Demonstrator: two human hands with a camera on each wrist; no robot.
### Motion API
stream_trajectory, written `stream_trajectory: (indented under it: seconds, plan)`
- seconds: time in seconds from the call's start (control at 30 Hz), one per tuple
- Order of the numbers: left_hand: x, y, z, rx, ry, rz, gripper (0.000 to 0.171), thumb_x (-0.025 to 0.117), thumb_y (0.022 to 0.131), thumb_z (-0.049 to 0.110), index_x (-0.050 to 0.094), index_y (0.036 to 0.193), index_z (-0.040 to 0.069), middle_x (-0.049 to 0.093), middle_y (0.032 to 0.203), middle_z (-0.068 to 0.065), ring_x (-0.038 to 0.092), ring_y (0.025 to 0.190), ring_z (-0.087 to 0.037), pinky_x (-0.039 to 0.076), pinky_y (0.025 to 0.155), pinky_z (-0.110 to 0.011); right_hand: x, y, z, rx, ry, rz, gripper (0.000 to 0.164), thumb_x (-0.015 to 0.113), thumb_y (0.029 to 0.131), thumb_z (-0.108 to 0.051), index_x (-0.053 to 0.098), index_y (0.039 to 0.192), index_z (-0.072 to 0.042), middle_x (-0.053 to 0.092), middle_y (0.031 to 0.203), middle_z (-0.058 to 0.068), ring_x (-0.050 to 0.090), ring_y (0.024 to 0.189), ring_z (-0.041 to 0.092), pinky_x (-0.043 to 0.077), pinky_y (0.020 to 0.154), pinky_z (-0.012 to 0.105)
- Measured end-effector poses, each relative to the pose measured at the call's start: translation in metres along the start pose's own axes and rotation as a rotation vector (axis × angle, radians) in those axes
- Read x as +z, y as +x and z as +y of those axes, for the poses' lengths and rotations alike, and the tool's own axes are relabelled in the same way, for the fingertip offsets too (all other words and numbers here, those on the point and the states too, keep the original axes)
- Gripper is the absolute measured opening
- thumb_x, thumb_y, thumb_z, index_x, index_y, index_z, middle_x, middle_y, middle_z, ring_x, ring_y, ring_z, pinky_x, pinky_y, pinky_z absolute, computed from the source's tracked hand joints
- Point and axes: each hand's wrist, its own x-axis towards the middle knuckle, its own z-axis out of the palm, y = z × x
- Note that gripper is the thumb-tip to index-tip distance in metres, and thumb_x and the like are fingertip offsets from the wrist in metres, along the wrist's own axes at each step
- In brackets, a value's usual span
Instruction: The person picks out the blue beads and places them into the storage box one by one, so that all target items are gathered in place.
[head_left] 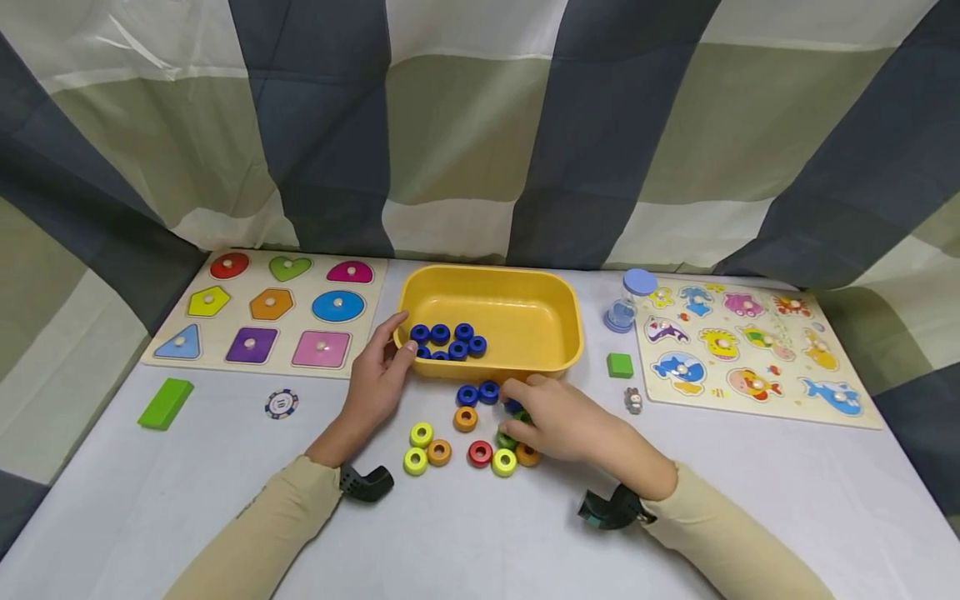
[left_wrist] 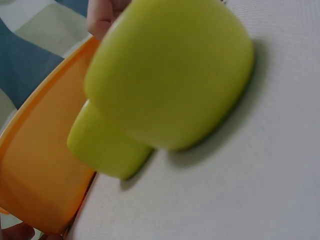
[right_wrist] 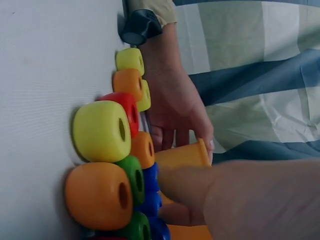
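Note:
My left hand (head_left: 377, 377) grips the left end of a yellow plastic bin (head_left: 547, 325), thumb over its near corner and fingers at the rim. Several blue rings (head_left: 440, 334) lie inside at that end. In front of the bin, my right hand (head_left: 570, 419) reaches down over loose rings, thumb and fingers apart around a partly hidden blue ring (head_left: 513, 406). Two more blue rings (head_left: 488, 392) sit just left of its fingertips. Green rings (head_left: 507, 439) are partly covered by the thumb. Orange (right_wrist: 98, 196), red (right_wrist: 125, 107) and yellow rings (right_wrist: 101, 131) lie close by.
A shape puzzle board (head_left: 281, 312) lies at left, with a green block (head_left: 166, 404) and a poker chip (head_left: 281, 404) before it. At right are a sand timer (head_left: 628, 302), a green square block (head_left: 619, 365), a small grey figure (head_left: 633, 401) and an animal puzzle board (head_left: 757, 354).

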Motion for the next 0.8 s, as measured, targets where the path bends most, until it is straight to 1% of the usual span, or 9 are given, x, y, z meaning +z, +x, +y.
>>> stream_trajectory:
  seconds: [0.1,0.13,0.23,0.3,0.37,0.43,0.53,0.67,0.8]
  plan:
    - [0.0,-0.0002,-0.0003,0.002,-0.003,0.0,0.047,0.048,0.101,0.025,0.04,0.147,0.016,0.038,0.156,-0.002,0.047,0.135,-0.025,0.044,0.109,-0.039,0.0038,0.0025,0.0005,-0.026,-0.022,0.047,0.011,0.063,0.094,-0.026,0.06,0.099,-0.017,0.055,0.082,-0.002,0.047,0.07,0.011,0.041,0.062,0.025]
    - [0.0,-0.0004,-0.0002,0.002,-0.007,-0.001,0.047,0.048,0.101,0.025,0.04,0.147,0.016,0.037,0.156,-0.003,0.047,0.136,-0.025,0.044,0.109,-0.04,0.005,0.0033,0.0005,-0.037,-0.031,0.065,0.007,0.063,0.094,-0.022,0.059,0.094,-0.016,0.054,0.079,-0.003,0.047,0.069,0.011,0.041,0.061,0.024]
    - [0.0001,-0.0005,-0.0003,0.002,-0.011,-0.003,0.047,0.048,0.101,0.025,0.04,0.147,0.016,0.037,0.156,-0.003,0.047,0.136,-0.025,0.043,0.11,-0.039,0.0073,0.0047,0.0,-0.059,-0.053,0.103,0.006,0.065,0.091,-0.015,0.059,0.089,-0.015,0.057,0.078,-0.003,0.048,0.069,0.011,0.043,0.062,0.024]
    - [0.0002,-0.0004,-0.0002,-0.001,-0.014,-0.004,0.047,0.048,0.102,0.025,0.04,0.147,0.016,0.038,0.156,-0.003,0.047,0.136,-0.025,0.043,0.11,-0.039,0.0077,0.0049,-0.0001,-0.064,-0.059,0.108,0.004,0.067,0.089,-0.013,0.063,0.091,-0.013,0.06,0.082,-0.001,0.049,0.071,0.011,0.046,0.064,0.025]
    - [0.0001,-0.0003,-0.0001,-0.004,-0.012,-0.004,0.047,0.048,0.102,0.025,0.04,0.147,0.017,0.038,0.155,-0.002,0.047,0.135,-0.025,0.044,0.11,-0.039,0.0071,0.0041,-0.0001,-0.061,-0.062,0.096,0.008,0.069,0.088,-0.014,0.066,0.095,-0.012,0.062,0.086,-0.001,0.05,0.072,0.01,0.047,0.066,0.025]
    - [-0.0002,-0.0003,0.0003,-0.007,-0.011,-0.004,0.047,0.048,0.102,0.025,0.04,0.147,0.017,0.038,0.155,-0.002,0.048,0.135,-0.025,0.044,0.11,-0.039,0.0061,0.0034,0.0004,-0.064,-0.059,0.081,0.009,0.069,0.087,-0.014,0.067,0.096,-0.013,0.062,0.087,-0.001,0.051,0.073,0.01,0.047,0.066,0.024]
    - [-0.0003,-0.0003,0.001,-0.01,-0.011,-0.002,0.046,0.048,0.102,0.025,0.041,0.147,0.018,0.038,0.155,-0.002,0.048,0.135,-0.025,0.044,0.11,-0.038,0.0045,0.0027,0.0016,-0.094,-0.046,0.075,0.009,0.068,0.087,-0.011,0.067,0.095,-0.014,0.061,0.086,-0.001,0.05,0.073,0.009,0.047,0.066,0.023]
    - [0.0001,-0.0002,0.0015,-0.011,-0.004,-0.001,0.047,0.048,0.102,0.025,0.04,0.147,0.017,0.038,0.155,-0.003,0.048,0.135,-0.025,0.044,0.11,-0.038,0.0043,0.0028,0.003,-0.152,-0.013,0.091,0.01,0.067,0.088,-0.008,0.068,0.095,-0.014,0.061,0.086,-0.003,0.051,0.074,0.008,0.048,0.067,0.021]
    - [0.0001,-0.0004,0.0023,-0.009,0.006,0.002,0.047,0.048,0.102,0.024,0.04,0.147,0.016,0.038,0.155,-0.003,0.049,0.133,-0.025,0.045,0.109,-0.038,0.0036,0.0021,0.003,-0.202,0.023,0.11,0.01,0.066,0.09,-0.009,0.07,0.097,-0.014,0.062,0.091,-0.003,0.053,0.078,0.007,0.052,0.071,0.022]
